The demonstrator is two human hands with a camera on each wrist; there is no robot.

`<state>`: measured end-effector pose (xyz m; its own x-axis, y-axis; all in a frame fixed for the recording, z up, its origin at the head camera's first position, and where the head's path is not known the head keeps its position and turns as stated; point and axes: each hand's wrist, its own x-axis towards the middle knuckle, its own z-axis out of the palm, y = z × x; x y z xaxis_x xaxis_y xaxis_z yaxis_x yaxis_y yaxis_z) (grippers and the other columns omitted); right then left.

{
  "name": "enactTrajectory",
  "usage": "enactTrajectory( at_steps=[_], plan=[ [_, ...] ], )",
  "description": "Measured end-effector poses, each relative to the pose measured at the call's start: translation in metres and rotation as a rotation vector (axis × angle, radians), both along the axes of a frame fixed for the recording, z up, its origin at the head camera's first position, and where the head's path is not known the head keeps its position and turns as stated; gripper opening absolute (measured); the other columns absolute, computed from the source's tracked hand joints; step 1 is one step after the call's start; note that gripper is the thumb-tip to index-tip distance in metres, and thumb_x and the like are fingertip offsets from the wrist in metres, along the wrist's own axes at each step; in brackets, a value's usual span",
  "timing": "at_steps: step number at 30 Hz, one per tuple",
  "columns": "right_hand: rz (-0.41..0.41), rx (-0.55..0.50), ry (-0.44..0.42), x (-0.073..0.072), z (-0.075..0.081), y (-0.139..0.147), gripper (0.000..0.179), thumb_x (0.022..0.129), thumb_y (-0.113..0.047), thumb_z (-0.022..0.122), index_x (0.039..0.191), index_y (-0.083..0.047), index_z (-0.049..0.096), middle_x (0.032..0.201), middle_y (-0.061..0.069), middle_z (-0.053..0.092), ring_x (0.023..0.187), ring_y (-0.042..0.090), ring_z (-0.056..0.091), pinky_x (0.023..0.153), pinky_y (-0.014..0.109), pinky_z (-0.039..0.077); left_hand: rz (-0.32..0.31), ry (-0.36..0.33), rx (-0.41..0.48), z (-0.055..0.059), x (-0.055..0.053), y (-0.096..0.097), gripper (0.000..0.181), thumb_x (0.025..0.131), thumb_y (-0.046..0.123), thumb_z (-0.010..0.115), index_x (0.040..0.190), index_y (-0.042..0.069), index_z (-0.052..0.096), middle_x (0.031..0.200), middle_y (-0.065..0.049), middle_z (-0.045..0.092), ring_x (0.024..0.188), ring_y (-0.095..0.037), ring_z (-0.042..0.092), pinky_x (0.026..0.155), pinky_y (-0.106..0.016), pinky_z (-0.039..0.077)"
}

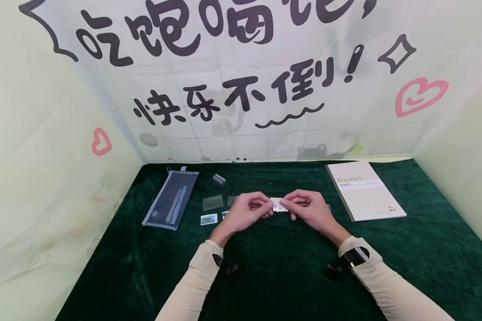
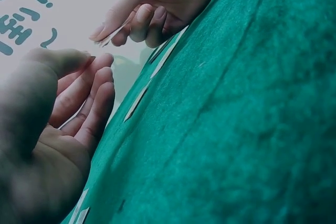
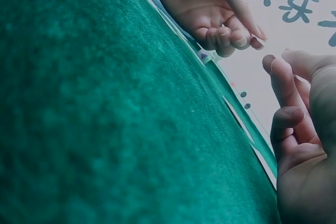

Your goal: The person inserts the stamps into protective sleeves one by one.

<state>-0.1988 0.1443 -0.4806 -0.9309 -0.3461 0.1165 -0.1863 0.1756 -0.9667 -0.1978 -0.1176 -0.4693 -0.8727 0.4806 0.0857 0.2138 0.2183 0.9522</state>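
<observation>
Both hands meet above the green cloth, holding a small, flat, stamp-sized white piece (image 1: pixel 279 205) with a shiny, plastic-like surface. The left hand (image 1: pixel 249 208) pinches its left edge between thumb and index finger. On the opposite edge, the right hand (image 1: pixel 310 208) pinches with thumb and forefinger. From the left wrist, the piece's thin edge (image 2: pixel 111 37) shows at the right hand's (image 2: pixel 157 11) fingertips. Beside the left hand lie a stamp with a blue-green picture (image 1: pixel 209 219) and a clear plastic sleeve (image 1: pixel 212 203); another sleeve (image 1: pixel 231 201) is partly hidden behind that hand.
A zipped translucent pouch (image 1: pixel 160 209) with pen-like items inside lies at the left. Behind the sleeves is a small purple-and-white eraser-like block (image 1: pixel 219 179). A Gambit notebook (image 1: pixel 365 191) lies at the right. Printed fabric walls surround the green cloth (image 1: pixel 281 285).
</observation>
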Motion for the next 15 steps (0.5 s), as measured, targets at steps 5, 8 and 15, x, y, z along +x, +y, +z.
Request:
enactTrajectory(
  at_steps=[5, 8, 15],
  plan=[
    [0.005, -0.006, 0.001, 0.0001, -0.0004, -0.0001, 0.023, 0.104, -0.035, 0.075, 0.115, -0.014, 0.077, 0.083, 0.024, 0.074, 0.067, 0.026, 0.069, 0.062, 0.029, 0.048, -0.020, -0.002, 0.001, -0.0015, 0.0000, 0.0009, 0.018, 0.109, 0.029, 0.068, 0.117, 0.015, 0.075, 0.104, -0.004, 0.080, 0.091, -0.018, 0.077, 0.086, -0.031, 0.065],
    [0.005, -0.006, 0.004, 0.0003, -0.0008, -0.0002, 0.023, 0.104, -0.035, 0.075, 0.114, -0.015, 0.077, 0.083, 0.023, 0.074, 0.067, 0.026, 0.070, 0.062, 0.028, 0.048, -0.024, 0.002, 0.004, -0.0022, 0.0004, 0.0020, 0.018, 0.109, 0.029, 0.068, 0.117, 0.015, 0.074, 0.104, -0.004, 0.080, 0.090, -0.018, 0.077, 0.086, -0.030, 0.065],
    [0.028, -0.016, 0.004, 0.0003, -0.0017, -0.0008, 0.023, 0.104, -0.032, 0.075, 0.115, -0.012, 0.077, 0.084, 0.025, 0.074, 0.066, 0.024, 0.070, 0.061, 0.028, 0.048, -0.019, 0.008, 0.003, -0.0029, 0.0009, 0.0031, 0.018, 0.109, 0.028, 0.068, 0.116, 0.014, 0.074, 0.103, -0.004, 0.080, 0.090, -0.018, 0.077, 0.085, -0.030, 0.064]
  ],
)
